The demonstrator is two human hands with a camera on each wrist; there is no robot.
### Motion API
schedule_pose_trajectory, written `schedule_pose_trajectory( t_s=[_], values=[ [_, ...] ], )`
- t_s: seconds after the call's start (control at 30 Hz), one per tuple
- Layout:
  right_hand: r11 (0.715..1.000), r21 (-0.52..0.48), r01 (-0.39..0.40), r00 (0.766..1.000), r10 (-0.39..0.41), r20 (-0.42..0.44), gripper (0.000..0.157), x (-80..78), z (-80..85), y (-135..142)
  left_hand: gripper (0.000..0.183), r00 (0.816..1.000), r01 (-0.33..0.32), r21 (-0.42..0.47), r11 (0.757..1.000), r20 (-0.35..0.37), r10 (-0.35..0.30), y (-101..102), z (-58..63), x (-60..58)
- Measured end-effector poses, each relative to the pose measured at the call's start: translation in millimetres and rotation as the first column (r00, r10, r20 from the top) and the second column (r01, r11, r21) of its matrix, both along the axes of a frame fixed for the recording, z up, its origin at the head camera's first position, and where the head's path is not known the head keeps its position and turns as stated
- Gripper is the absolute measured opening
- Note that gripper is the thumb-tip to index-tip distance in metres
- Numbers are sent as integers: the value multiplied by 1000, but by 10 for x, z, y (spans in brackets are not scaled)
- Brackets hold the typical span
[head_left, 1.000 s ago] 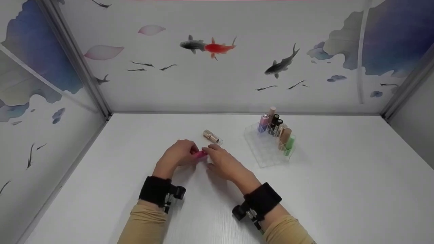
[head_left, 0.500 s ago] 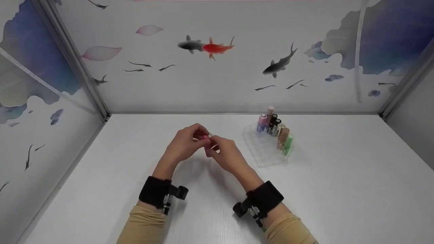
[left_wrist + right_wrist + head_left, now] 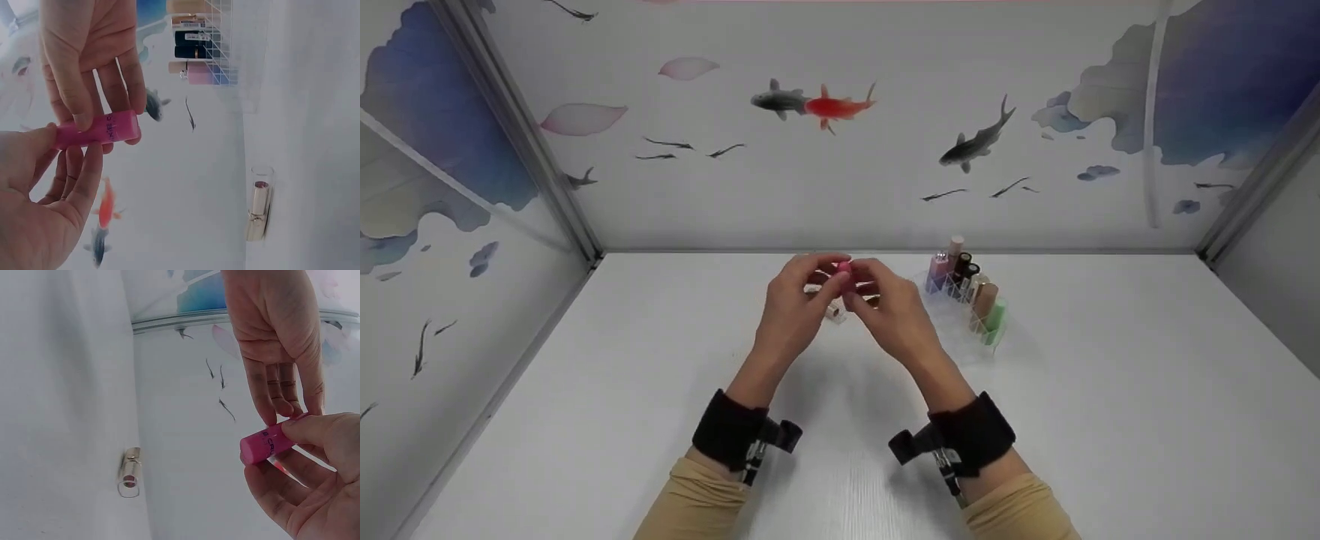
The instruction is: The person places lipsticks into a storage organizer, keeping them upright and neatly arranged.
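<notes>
A pink lipstick tube (image 3: pixel 98 129) with dark lettering is held above the table between both hands, upright in the head view. My left hand (image 3: pixel 795 304) pinches its upper end between thumb and fingers. Lower down, the thumb and fingers of my right hand (image 3: pixel 889 307) grip the tube's body. The other side of the tube shows in the right wrist view, its flat end pointing down past the right fingers. On the table behind the hands lies a gold lipstick (image 3: pixel 130 468) with a clear cap, partly covered by the hands in the head view.
To the right stands a clear compartment organizer (image 3: pixel 960 330). Several lipsticks and tubes stand along its far and right sides, among them a green tube (image 3: pixel 995 321) and a brown one (image 3: pixel 984 304). Printed walls (image 3: pixel 840 195) with fish close off the back and sides.
Both hands have lifted the pink lipstick tube from low over the table, moving it away from the body and slightly right. It has turned from lying sideways to upright.
</notes>
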State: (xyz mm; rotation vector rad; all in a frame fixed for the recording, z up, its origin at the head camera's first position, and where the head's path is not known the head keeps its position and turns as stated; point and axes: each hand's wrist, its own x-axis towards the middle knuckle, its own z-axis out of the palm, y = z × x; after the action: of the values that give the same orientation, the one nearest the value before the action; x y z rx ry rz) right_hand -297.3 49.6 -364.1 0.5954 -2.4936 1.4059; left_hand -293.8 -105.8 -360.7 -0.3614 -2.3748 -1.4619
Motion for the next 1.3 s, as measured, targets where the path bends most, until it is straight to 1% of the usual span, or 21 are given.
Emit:
schedule_pose_trajectory(
  t_s=[0.13, 0.2, 0.3, 0.4, 0.53, 0.63, 0.73, 0.87, 0.97, 1.17, 1.3],
  values=[
    [998, 0, 65, 995, -65, -78, 34, -8, 79, 127, 30, 997, 2, 27, 1000, -75, 0, 184, 43, -4],
    [995, -1, 97, 988, -97, -117, 37, -22, 104, 210, 31, 996, 20, 26, 999, -88, -17, 280, 53, -7],
    [989, 14, 148, 973, -143, -180, 40, -47, 123, 347, 35, 993, 63, 16, 998, -97, -61, 421, 66, -8],
    [976, 44, 212, 949, -195, -247, 39, -74, 120, 478, 37, 989, 114, 1, 994, -100, -113, 547, 72, -5],
    [969, 39, 243, 925, -220, -310, 34, -108, 101, 628, 39, 985, 144, -32, 989, -90, -147, 689, 73, -11],
    [972, 30, 234, 920, -211, -331, 32, -117, 110, 714, 40, 985, 141, -61, 988, -90, -146, 774, 70, -19],
    [969, 18, 245, 911, -224, -346, 31, -115, 147, 778, 41, 984, 142, -69, 988, -100, -148, 850, 73, -24],
    [964, -15, 265, 895, -252, -369, 32, -128, 187, 855, 43, 981, 158, -54, 986, -103, -163, 965, 84, -37],
    [958, -7, 286, 885, -267, -382, 33, -149, 189, 920, 43, 980, 174, -46, 984, -94, -178, 1053, 80, -57],
    [950, 6, 311, 868, -281, -409, 33, -192, 148, 1039, 49, 980, 188, -61, 980, -62, -192, 1185, 25, -104],
    [939, 2, 345, 860, -315, -402, 31, -215, 110, 1088, 54, 981, 188, -79, 979, -41, -192, 1240, -27, -139]
  ],
)
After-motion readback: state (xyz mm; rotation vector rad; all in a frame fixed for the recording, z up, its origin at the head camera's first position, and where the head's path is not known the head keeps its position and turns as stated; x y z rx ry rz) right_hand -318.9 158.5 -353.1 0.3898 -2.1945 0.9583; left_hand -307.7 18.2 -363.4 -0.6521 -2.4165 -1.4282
